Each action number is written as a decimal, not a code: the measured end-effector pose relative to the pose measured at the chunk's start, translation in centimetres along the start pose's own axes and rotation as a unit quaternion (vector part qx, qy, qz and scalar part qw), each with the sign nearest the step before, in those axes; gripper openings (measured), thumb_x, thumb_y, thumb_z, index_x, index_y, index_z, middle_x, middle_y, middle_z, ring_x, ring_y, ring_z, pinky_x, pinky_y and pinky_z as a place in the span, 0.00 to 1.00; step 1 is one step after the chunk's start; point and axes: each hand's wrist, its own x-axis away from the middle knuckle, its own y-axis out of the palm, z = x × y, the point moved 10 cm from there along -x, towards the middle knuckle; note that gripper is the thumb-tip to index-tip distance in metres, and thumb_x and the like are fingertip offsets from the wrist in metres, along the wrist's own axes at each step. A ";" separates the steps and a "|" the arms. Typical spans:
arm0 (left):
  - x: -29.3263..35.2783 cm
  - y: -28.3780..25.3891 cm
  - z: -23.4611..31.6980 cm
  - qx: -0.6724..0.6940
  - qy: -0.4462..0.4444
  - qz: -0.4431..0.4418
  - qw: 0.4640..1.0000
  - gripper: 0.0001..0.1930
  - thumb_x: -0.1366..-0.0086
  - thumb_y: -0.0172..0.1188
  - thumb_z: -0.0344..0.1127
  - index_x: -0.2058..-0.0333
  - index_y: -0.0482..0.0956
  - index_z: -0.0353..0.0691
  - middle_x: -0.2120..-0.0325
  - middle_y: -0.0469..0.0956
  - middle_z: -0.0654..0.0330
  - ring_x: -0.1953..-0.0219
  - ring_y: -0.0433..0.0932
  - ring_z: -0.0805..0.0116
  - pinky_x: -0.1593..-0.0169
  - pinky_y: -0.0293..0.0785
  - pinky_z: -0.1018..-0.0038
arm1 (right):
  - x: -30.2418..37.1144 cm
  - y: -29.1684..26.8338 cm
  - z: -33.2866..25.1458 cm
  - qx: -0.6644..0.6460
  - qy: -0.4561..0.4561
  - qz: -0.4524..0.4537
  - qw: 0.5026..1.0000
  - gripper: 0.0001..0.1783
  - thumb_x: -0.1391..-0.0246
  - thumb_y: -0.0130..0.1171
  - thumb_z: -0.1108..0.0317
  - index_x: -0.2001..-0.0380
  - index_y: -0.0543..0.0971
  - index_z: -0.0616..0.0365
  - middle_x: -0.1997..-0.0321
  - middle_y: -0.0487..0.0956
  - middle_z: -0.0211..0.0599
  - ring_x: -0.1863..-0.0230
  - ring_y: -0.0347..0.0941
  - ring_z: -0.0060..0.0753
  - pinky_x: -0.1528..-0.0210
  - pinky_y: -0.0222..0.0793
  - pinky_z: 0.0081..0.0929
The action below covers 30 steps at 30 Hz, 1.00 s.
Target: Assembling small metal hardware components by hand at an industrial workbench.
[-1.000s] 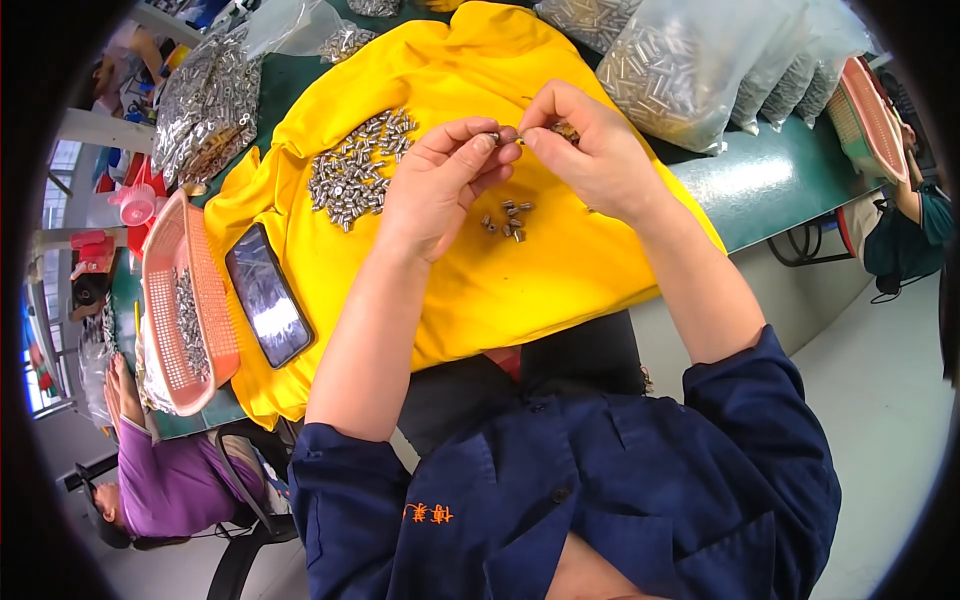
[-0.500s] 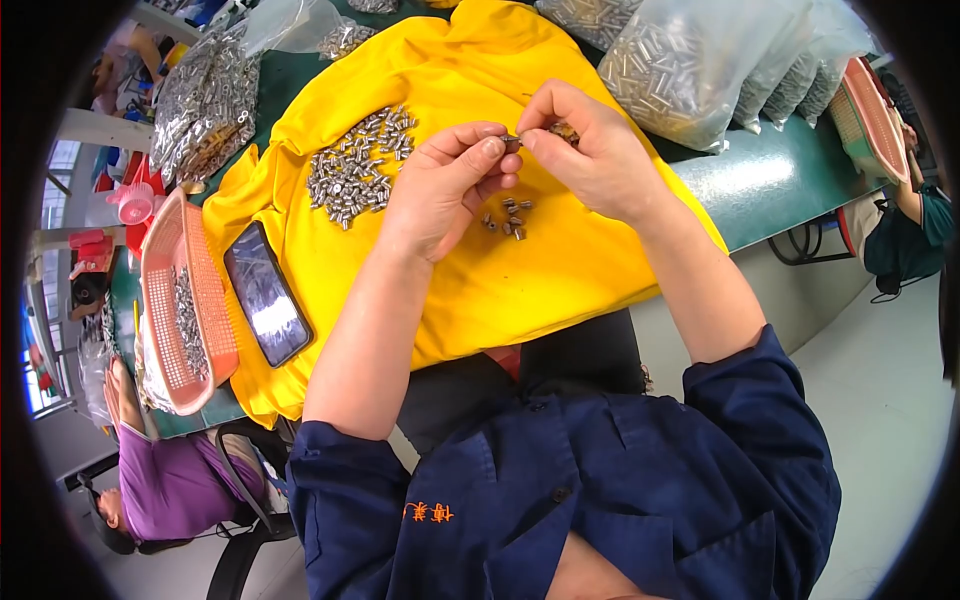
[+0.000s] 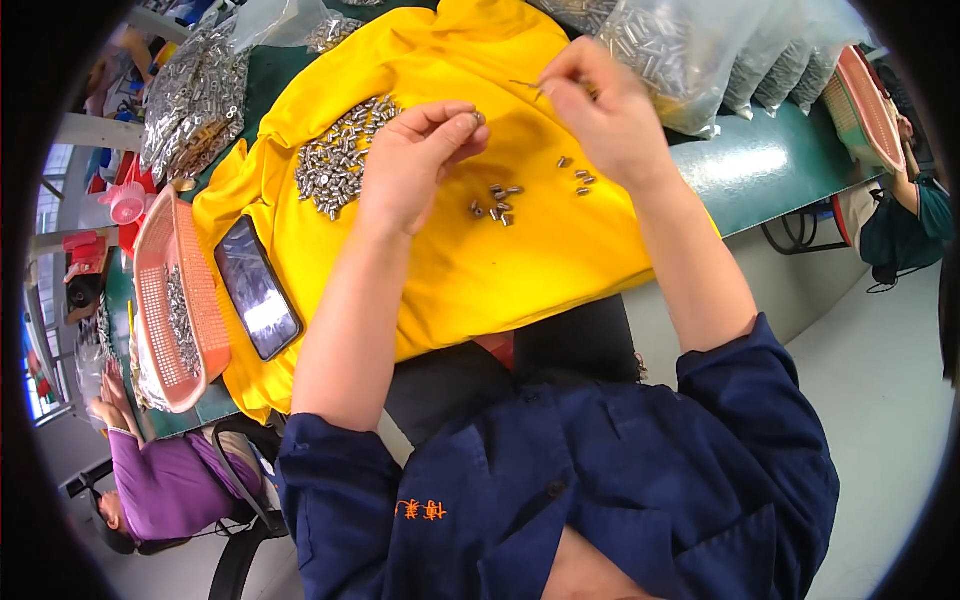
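My left hand (image 3: 415,165) is closed, its thumb and fingers pinching a small metal cylinder (image 3: 478,118) above the yellow cloth (image 3: 450,290). Up and to the right, my right hand (image 3: 612,120) is curled around a thin pointed tool (image 3: 525,84), whose slim tip sticks out to the left; most of it is hidden in the fingers, and motion blurs the hand. A large pile of small metal cylinders (image 3: 340,165) lies on the cloth left of my left hand. Below and between the hands lies a small cluster of cylinders (image 3: 502,206), with a few more cylinders (image 3: 583,180) below my right hand.
A phone (image 3: 258,288) lies on the cloth's left side, beside a pink basket (image 3: 208,300) holding metal parts. Bags of metal parts (image 3: 195,110) stand far left, and more clear bags (image 3: 665,60) far right on the green table (image 3: 770,175). A person in purple (image 3: 190,485) sits at left.
My hands have come apart: the right has moved up and away, baring the thin tool and a few cylinders below. My left hand still pinches a small cylinder. The whole view has shifted slightly.
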 end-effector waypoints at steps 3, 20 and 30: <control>0.7 2.8 0.2 -0.327 -0.009 -0.034 0.944 0.07 0.46 0.53 0.25 0.68 0.74 0.32 0.74 0.76 0.60 0.72 0.75 0.75 0.66 0.70 0.84 | 0.0 -1.5 1.3 -0.051 0.054 0.047 0.996 0.03 0.51 0.47 0.73 0.72 0.68 0.62 0.78 0.67 0.23 0.75 0.59 0.10 0.75 0.57 0.11; 3.3 7.3 1.2 -0.678 0.176 -0.155 0.696 0.08 0.52 0.56 0.34 0.73 0.77 0.37 0.77 0.73 0.55 0.73 0.73 0.60 0.67 0.69 0.72 | -0.3 -1.5 -0.7 0.049 0.002 0.068 0.996 0.04 0.55 0.51 0.74 0.75 0.67 0.60 0.81 0.65 0.30 0.80 0.60 0.19 0.77 0.59 0.18; 1.1 3.0 0.2 -0.186 -0.005 -0.114 0.976 0.07 0.48 0.57 0.24 0.68 0.73 0.31 0.72 0.76 0.61 0.69 0.74 0.76 0.64 0.69 0.84 | 0.8 2.4 0.8 -0.023 0.083 -0.134 0.987 0.06 0.56 0.50 0.69 0.74 0.69 0.60 0.79 0.68 0.27 0.78 0.60 0.17 0.76 0.58 0.17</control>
